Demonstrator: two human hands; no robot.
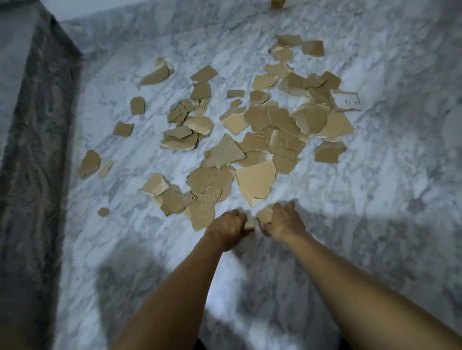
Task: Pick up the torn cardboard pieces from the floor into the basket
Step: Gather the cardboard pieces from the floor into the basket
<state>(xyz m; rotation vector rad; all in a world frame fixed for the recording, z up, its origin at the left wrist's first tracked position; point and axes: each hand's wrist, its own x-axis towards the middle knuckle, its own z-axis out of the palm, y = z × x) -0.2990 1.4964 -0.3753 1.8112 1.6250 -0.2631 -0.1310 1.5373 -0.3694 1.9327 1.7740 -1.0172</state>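
Head view: the torn cardboard pieces (250, 130) lie scattered over the middle of a white-and-grey marble floor (375, 187), thickest toward the far right. A few strays sit out near the dark band (35, 150) along the floor's left edge. Both hands are at the near edge of the scatter, close together.

The right hand (283, 222) has its fingers curled round a small cardboard piece (265, 214), so its grip is narrow and holding. The left hand (228, 228) is curled too, with a pale scrap (249, 226) at its fingertips. Motion blur hides whether that grip has the scrap or only touches it.

No basket is clearly in view. A yellowish object (276, 3) cut off at the floor's far edge cannot be identified.

Risks, as I judge them:
- Thin, flat pieces on smooth marble will probably slide away from fingertips rather than lift.
- Overlapping pieces may come up together and shed one on the way to the basket.
- The strays by the dark band are easy to overlook.

Writing: one printed piece (201, 103) carries small black box-handling symbols, too blurred to read. A white label (348, 101) on a piece at the right shows a few dark marks, also illegible. No brand can be made out.
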